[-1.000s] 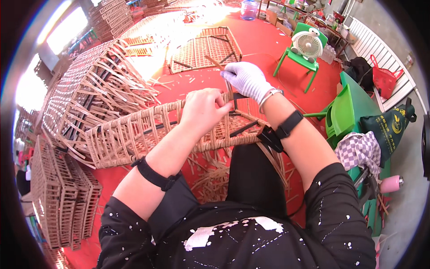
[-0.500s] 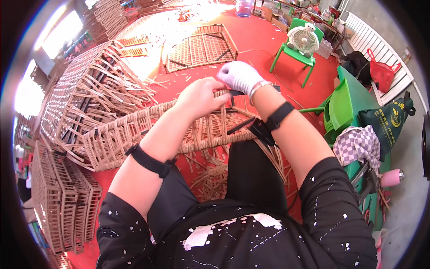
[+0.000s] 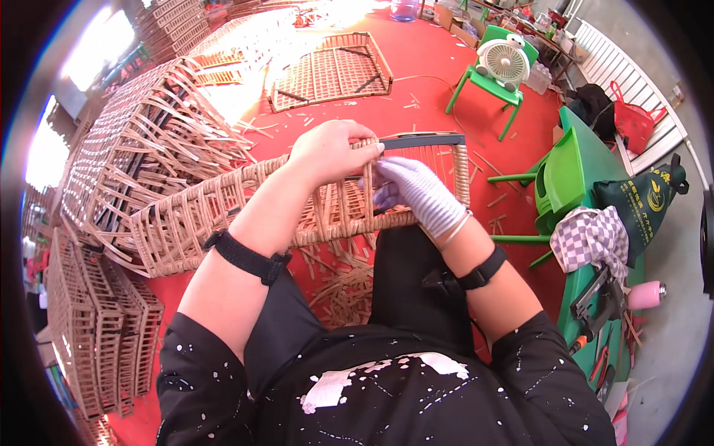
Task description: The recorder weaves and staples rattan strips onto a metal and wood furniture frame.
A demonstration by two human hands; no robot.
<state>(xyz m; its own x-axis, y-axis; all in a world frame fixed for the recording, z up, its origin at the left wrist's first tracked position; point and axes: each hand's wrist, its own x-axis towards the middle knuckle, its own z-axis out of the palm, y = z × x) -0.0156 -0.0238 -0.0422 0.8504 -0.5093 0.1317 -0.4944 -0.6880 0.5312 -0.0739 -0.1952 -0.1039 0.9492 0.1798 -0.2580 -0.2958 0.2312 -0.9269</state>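
A red floor [image 3: 416,82] fills the scene, strewn with short cane offcuts. To the left stands a big heap of woven frames [image 3: 141,141], with more stacked panels [image 3: 97,334] at the lower left edge. A flat woven panel [image 3: 331,70] lies farther off on the floor, well apart from the hands.

Across the person's lap lies a long woven rattan frame [image 3: 223,215], open lattice with a black metal bar [image 3: 420,139] along its top right corner. It runs from the left heap over to the right knee, above a loose bundle of cane strips [image 3: 349,286] on the floor between the legs.

To the right, a green chair [image 3: 565,178] stands near the frame, and a green stool farther off carries a small white fan [image 3: 506,59]. A checked cloth [image 3: 591,238] drapes over a green bench beside a dark green bag [image 3: 643,197]; a pink bottle [image 3: 645,295] lies at the right edge, near it.

The left hand [image 3: 331,152], bare, curls over the frame's upper rim, fingers closed around the weave just left of the black bar. The right hand [image 3: 416,193], in a pale glove, sits just beside it against the lattice, fingers bent and pinching a strand; exactly which strand cannot be made out. Both wrists wear black bands.
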